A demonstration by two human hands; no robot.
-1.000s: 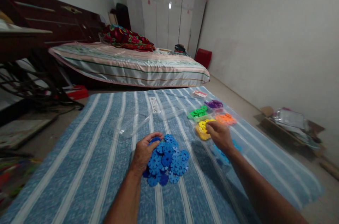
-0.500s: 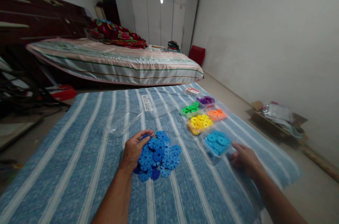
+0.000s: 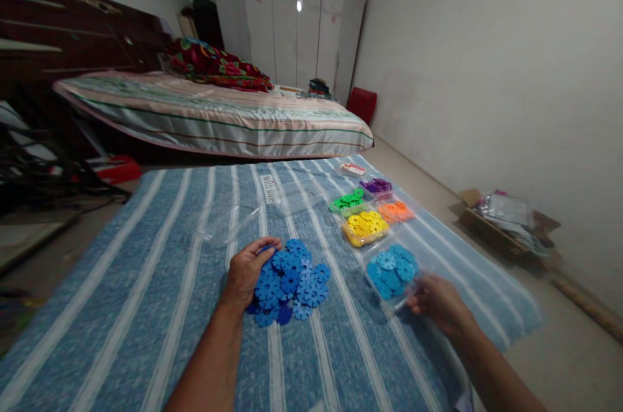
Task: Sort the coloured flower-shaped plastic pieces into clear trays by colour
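Note:
A pile of blue notched plastic discs (image 3: 292, 279), the interlocking snowflake kind, lies on the striped blue cloth (image 3: 195, 308). At the pile's left side is my left hand (image 3: 248, 271), its thumb and fingers closed at a blue disc there; its fingertips are partly hidden. My right hand (image 3: 435, 300) grips the near right corner of a clear plastic box (image 3: 366, 269) holding light-blue discs (image 3: 393, 268). The box looks tilted, and whether it is fully off the cloth I cannot tell. Just beyond it sit compartments of yellow discs (image 3: 366, 225) and orange discs (image 3: 395, 211).
Green discs (image 3: 348, 200) and purple discs (image 3: 377, 185) fill compartments farther back. A clear plastic lid or tray (image 3: 228, 224) lies behind the blue pile. Past the cloth's far edge stands a bed (image 3: 219, 117); a cardboard box (image 3: 496, 230) is on the floor at right.
My right hand has moved left and nearer, bringing the box of light-blue discs slightly toward me and away from the other compartments. My left hand stays at the pile.

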